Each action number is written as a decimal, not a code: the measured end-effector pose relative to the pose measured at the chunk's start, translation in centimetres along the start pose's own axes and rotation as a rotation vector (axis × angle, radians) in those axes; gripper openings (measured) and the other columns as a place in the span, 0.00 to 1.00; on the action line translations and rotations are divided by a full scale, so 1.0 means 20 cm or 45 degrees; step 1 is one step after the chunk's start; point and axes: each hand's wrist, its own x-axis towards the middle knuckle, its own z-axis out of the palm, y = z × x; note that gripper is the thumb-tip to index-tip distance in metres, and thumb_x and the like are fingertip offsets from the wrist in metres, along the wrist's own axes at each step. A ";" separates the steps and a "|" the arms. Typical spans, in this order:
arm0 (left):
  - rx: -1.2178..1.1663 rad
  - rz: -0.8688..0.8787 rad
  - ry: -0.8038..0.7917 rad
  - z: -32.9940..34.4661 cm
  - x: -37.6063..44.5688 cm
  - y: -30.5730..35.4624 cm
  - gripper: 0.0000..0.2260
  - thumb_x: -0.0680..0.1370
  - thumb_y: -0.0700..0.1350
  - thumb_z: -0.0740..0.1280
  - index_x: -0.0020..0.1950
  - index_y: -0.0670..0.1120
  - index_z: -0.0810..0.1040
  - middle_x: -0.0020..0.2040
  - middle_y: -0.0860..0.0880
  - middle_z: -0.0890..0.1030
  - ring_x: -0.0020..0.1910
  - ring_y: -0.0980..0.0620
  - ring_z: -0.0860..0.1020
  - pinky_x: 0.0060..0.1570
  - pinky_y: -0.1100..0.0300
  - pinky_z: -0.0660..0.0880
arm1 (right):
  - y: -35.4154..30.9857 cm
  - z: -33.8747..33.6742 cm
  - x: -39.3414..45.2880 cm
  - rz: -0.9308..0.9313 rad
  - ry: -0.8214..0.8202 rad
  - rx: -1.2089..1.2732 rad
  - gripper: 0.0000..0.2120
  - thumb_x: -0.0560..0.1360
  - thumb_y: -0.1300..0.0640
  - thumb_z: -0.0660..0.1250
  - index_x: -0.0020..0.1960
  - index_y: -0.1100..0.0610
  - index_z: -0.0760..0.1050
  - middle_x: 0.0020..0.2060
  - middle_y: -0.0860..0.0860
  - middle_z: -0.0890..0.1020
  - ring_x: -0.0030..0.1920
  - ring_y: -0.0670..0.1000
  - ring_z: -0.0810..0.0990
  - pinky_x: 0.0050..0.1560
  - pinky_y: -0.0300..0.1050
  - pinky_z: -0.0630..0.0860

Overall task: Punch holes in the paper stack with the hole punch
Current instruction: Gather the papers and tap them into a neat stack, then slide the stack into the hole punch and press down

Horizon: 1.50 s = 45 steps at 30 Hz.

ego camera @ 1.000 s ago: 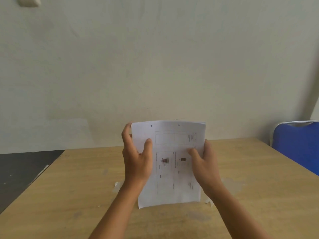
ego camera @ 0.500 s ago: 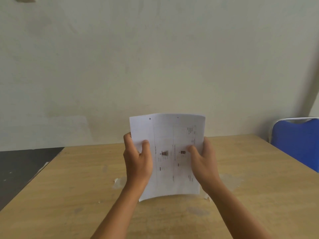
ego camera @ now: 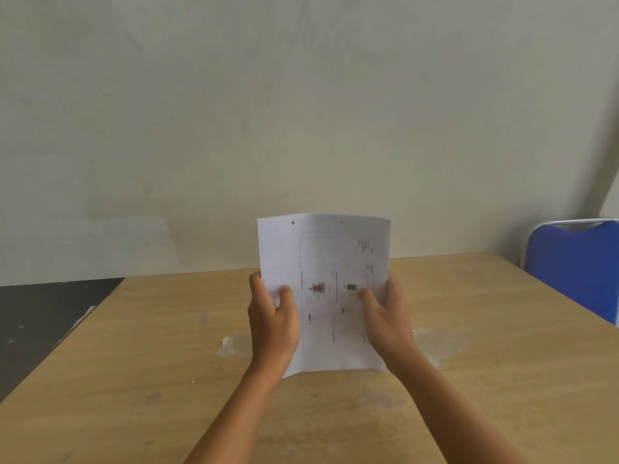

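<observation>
Fingers [ego camera: 284, 293] of left hand [ego camera: 273, 324] and right hand [ego camera: 388, 316] grip the paper [ego camera: 325, 262] by its side edges, upright above the counter [ego camera: 134, 380]; two holes near its top edge.

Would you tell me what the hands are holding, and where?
The paper stack, upright: left hand on its left edge, right hand on its right edge.

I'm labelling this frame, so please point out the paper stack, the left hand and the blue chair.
paper stack [ego camera: 321, 249]: head view, upper printed face.
left hand [ego camera: 273, 321]: head view, back of the hand.
blue chair [ego camera: 574, 262]: head view, backrest.
</observation>
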 end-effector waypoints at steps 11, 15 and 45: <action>-0.028 -0.120 -0.016 -0.04 -0.02 -0.07 0.03 0.83 0.43 0.63 0.52 0.51 0.70 0.43 0.64 0.81 0.37 0.66 0.79 0.33 0.69 0.73 | 0.10 -0.04 0.01 -0.013 -0.147 -0.212 0.11 0.82 0.58 0.63 0.60 0.43 0.69 0.51 0.40 0.78 0.50 0.40 0.79 0.38 0.34 0.75; 0.030 -0.154 0.095 -0.11 0.06 0.01 0.17 0.79 0.46 0.70 0.64 0.54 0.67 0.56 0.55 0.80 0.49 0.66 0.79 0.46 0.57 0.76 | 0.01 -0.08 0.17 -0.179 -0.258 -0.451 0.06 0.81 0.58 0.63 0.54 0.48 0.73 0.45 0.43 0.80 0.42 0.41 0.80 0.34 0.35 0.73; 0.126 -0.782 -0.221 -0.26 0.29 -0.59 0.06 0.77 0.40 0.73 0.52 0.48 0.86 0.45 0.56 0.88 0.47 0.52 0.86 0.43 0.56 0.80 | 0.43 0.47 0.93 -0.395 -0.494 -1.320 0.21 0.82 0.59 0.63 0.73 0.46 0.73 0.68 0.47 0.78 0.66 0.54 0.75 0.62 0.55 0.73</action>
